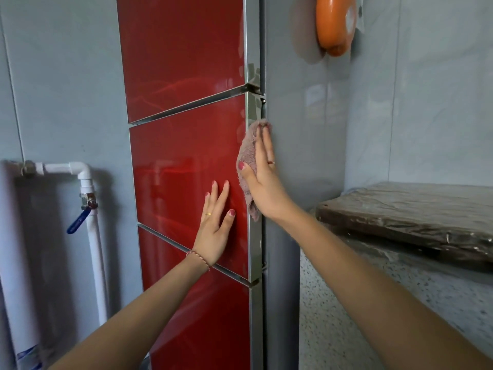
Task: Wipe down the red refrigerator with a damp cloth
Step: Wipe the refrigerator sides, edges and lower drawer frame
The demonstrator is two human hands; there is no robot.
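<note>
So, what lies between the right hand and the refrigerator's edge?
In the head view, the pink cloth lies between the right hand and the metal edge of the refrigerator. The straight fingers press it there. The left hand rests bare on the red door.

At your 4 o'clock: speckled grey bench (pixel 373 303). A dark slab wrapped in clear plastic (pixel 410 214) lies flat on it, just beside the wall.

Red refrigerator (pixel 184 156) and pink cloth (pixel 246 153)
The glossy, three-door refrigerator is standing upright with doors closed; the crumpled terry cloth is lying pressed against the middle door's right metal edge, hanging vertically.
</note>
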